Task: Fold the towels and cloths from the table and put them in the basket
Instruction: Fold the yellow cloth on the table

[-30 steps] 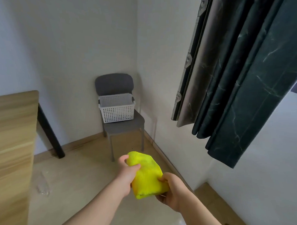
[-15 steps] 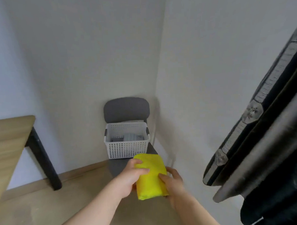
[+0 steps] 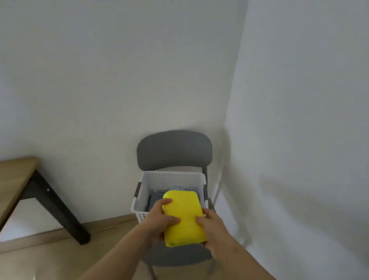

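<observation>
- Since both hands are clamped on it, the yellow cloth (image 3: 183, 217) counts as in transit, not placed. The left hand (image 3: 161, 220) grips its left edge with fingers curled over the top. The right hand (image 3: 214, 229) grips the right edge, thumb on top.
- The yellow cloth is folded into a thick, neat rectangle with no loose corners showing. The fold step for this piece looks done.
- It is held in the air, its near half over the chair seat (image 3: 179, 257) and its far half above the basket opening. As far as I can tell it is not touching the basket.
- The basket (image 3: 139, 204) is white perforated plastic and sits upright on the seat.
- A grey folded cloth (image 3: 157, 198) lies in the basket at bottom left, partly hidden behind the yellow one. So at least one piece is already in. I cannot tell how many grey pieces there are.
- The right side of the basket floor is hidden by the yellow cloth, so free room there is unknown.
- My judgement of what is left for this piece: lower it into the basket beside or on the grey one, then let go.
- The table (image 3: 11, 181) is off to the left, well apart from the chair, with only a corner in view. The rest of its top is out of frame, so I cannot tell whether more towels wait there. Overall progress is at least one piece in and a second nearly in.
- The chair back (image 3: 174, 148) is behind the basket.
</observation>
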